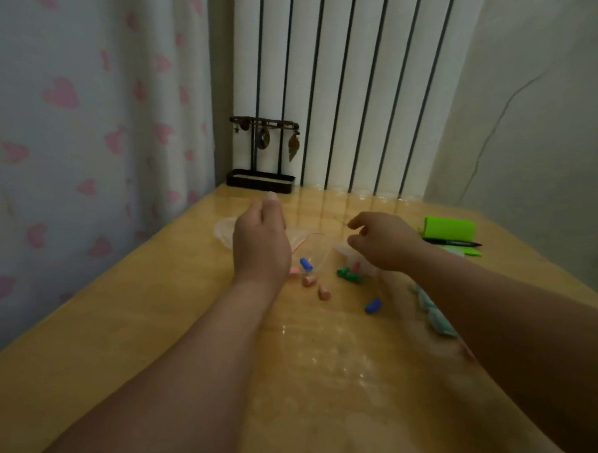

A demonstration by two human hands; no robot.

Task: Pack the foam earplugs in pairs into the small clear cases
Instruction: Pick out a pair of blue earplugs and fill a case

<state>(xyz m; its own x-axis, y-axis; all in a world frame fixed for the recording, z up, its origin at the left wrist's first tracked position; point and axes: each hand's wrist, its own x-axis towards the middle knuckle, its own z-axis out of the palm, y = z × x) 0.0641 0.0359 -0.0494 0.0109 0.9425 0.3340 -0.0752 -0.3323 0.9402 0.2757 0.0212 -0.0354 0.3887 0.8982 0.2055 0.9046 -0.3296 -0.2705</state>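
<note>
**Both hands hovering over loose earplugs on the counter**

You are stretching both bare forearms forward across the wooden counter (pixel 147 336). Your left hand (pixel 260 241) is hanging palm down with its back to the camera, thumb tip pointing toward the far edge. Its fingers are folding under and out of sight, so you cannot tell whether it is gripping anything. A clear bag (pixel 223 230) is showing past its left side.

Your right hand (pixel 388 241) is hovering with the wrist bent inward. Its fingers are curling loosely, and thumb and forefinger are standing apart with nothing showing between them. A small clear case (pixel 345 251) is lying just below those fingertips, too hazy to tell whether it is open or closed.

The foam pieces are lying scattered between your two wrists:
- A blue earplug (pixel 306 264) is sitting just beside the left wrist.
- The pink earplugs (pixel 309 280) are lying just below it.
- The green earplugs (pixel 348 275) are bunching together at the case's near edge.
- A second blue earplug (pixel 372 305) is resting apart, nearer to you.
- The pale teal earplugs (pixel 435 317) are lining up along the inner side of your right forearm.

Beyond the right hand, a green box (pixel 449 227) and a black pen (pixel 452 243) are lying side by side. A dark jewellery stand (pixel 265 156) is standing at the far corner.
</note>
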